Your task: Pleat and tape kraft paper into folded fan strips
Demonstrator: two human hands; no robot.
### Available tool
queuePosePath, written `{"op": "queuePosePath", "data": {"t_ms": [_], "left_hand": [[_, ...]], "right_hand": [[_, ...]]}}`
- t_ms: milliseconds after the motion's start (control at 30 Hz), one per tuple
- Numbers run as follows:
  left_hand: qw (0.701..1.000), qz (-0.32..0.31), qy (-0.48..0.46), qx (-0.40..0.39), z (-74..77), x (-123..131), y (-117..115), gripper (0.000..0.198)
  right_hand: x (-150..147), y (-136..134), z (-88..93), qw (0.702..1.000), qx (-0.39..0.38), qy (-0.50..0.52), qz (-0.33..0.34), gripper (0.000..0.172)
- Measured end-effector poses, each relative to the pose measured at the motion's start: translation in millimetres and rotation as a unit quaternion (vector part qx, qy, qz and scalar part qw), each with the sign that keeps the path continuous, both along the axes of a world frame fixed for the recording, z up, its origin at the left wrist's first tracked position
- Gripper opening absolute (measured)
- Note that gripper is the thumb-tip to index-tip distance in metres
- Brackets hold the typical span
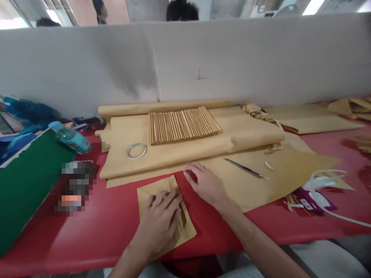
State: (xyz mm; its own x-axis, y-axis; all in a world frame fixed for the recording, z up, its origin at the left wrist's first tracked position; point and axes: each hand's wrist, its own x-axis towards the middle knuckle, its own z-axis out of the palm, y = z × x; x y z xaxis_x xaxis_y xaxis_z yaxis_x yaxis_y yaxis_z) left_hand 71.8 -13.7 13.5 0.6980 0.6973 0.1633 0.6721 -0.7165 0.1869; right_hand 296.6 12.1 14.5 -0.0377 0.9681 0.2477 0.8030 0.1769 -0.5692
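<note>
My left hand [162, 216] lies with its fingers spread on a small piece of brown paper [187, 226] near the front edge of the red table. To its right, my right hand [204, 183] has its thumb and fingers apart, with nothing visible between them. Its fingertips are beside the top right corner of that piece, near the large brown sheets [130, 162]. On those sheets stands a row of tightly folded brown paper pieces [184, 125].
A roll of tape [136, 151] and a pen-like craft knife [246, 168] lie on the brown paper. A bottle [71, 138] and a green board [31, 189] are at left. A purple power strip [317, 199] with a white cable sits at right. A grey partition [232, 61] stands behind.
</note>
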Motion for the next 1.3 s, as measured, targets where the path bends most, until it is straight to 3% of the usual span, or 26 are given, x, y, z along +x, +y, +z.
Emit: {"op": "queuePosePath", "data": {"t_ms": [233,367,533,900,1167,1300], "left_hand": [[0.998,-0.067,-0.011,-0.009,-2.6,-6,49,0.044],[0.998,-0.052,0.004,-0.036,-2.7,-10,56,0.053],[0.998,-0.045,0.022,-0.045,-2.9,-10,54,0.051],[0.998,-0.039,0.004,-0.043,-5.6,-10,54,0.05],[0.998,-0.035,0.014,-0.041,-7.6,-10,56,0.05],[0.999,-0.037,0.018,-0.024,-7.2,-8,52,0.05]], "right_hand": [[-4,-12,-5.7,0.985,0.037,-0.035,0.166,0.036],[-7,-23,-4.9,0.971,0.07,-0.117,0.198,0.03],[-9,-41,-7.7,0.941,0.112,-0.235,0.217,0.028],[-11,-93,-14.7,0.917,0.187,-0.281,0.214,0.034],[-15,-137,-33.1,0.928,0.193,-0.255,0.19,0.037],[-14,-143,-29.4,0.949,0.181,-0.2,0.165,0.036]]}}
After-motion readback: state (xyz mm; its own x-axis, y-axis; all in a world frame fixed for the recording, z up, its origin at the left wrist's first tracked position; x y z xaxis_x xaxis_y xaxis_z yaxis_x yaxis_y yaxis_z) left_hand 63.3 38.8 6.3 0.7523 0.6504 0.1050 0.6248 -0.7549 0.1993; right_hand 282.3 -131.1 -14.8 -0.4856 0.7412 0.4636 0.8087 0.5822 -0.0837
